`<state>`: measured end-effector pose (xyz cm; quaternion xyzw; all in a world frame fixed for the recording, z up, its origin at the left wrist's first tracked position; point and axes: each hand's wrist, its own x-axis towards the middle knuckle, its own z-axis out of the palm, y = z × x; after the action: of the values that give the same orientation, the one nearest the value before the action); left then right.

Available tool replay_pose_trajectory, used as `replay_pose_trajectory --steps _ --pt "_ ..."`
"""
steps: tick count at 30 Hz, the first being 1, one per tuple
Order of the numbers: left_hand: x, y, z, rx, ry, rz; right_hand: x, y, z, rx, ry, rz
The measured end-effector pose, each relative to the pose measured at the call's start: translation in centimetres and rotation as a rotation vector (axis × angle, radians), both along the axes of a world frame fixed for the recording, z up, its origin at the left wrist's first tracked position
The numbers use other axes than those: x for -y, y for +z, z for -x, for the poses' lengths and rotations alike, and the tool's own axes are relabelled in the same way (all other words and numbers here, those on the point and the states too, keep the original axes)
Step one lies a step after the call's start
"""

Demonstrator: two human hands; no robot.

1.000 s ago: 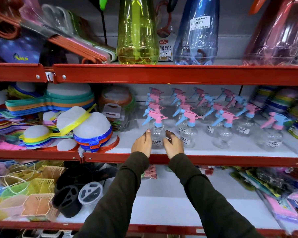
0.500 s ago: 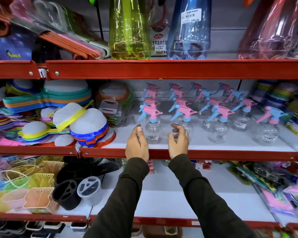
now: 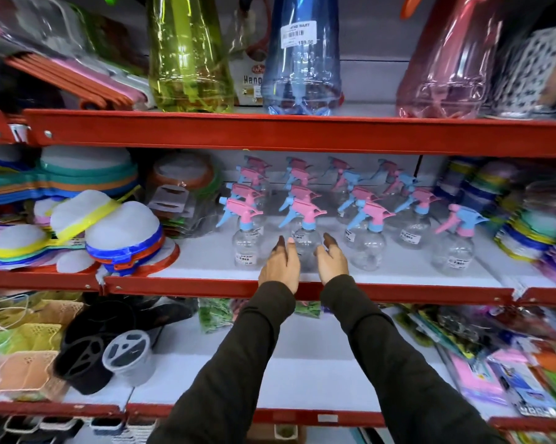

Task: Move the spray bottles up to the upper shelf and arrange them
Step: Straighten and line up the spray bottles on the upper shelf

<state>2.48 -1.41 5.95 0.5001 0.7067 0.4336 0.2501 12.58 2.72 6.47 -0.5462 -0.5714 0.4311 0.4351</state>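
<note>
Several small clear spray bottles with pink and blue trigger heads stand in rows on the white middle shelf [image 3: 382, 277]. My left hand [image 3: 281, 267] and my right hand [image 3: 331, 262] reach in side by side, fingers apart, on either side of the front bottle of the second row [image 3: 306, 241]. Neither hand grips it. The leftmost front bottle [image 3: 246, 248] stands just left of my left hand. Another front bottle [image 3: 368, 248] stands right of my right hand, and a blue-headed one [image 3: 456, 251] further right.
The upper shelf [image 3: 302, 133] holds large green [image 3: 187, 59], blue [image 3: 302, 59] and pink [image 3: 446, 59] bottles and hangers. Stacked strainers [image 3: 123, 232] sit left of the spray bottles, coloured stacks on the right. The lower shelf carries baskets, black holders [image 3: 87, 354] and packets.
Both hands shifted right from the leftmost front bottle to the second row's front bottle. They let go and now flank it with fingers apart. The view moved closer.
</note>
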Motion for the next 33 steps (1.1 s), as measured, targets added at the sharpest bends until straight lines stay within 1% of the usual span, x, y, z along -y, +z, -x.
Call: replay_pose_trajectory --steps 3,5,14,23,26,28,33 --pt "-0.2 0.2 -0.5 0.068 -0.02 0.036 0.1 -0.1 -0.5 0.046 0.045 -0.013" --pt "0.1 0.3 -0.7 0.077 -0.008 0.03 0.2 -0.3 -0.7 0.06 0.054 -0.027" --pt "0.9 0.0 -1.2 0.035 0.033 -0.049 0.5 -0.3 -1.6 0.078 0.046 -0.075" --pt "0.1 -0.6 -1.0 0.015 0.001 -0.005 0.9 0.1 -1.9 0.094 0.069 -0.072" --pt "0.0 -1.2 -0.9 -0.023 0.0 0.017 1.2 -0.1 -2.2 0.055 0.023 -0.09" --pt "0.3 -1.6 -1.2 -0.045 0.037 -0.035 1.4 -0.4 -2.8 0.018 -0.011 -0.126" --pt "1.5 -2.7 -3.1 -0.011 0.13 -0.314 1.6 -1.1 -4.8 -0.057 -0.073 -0.223"
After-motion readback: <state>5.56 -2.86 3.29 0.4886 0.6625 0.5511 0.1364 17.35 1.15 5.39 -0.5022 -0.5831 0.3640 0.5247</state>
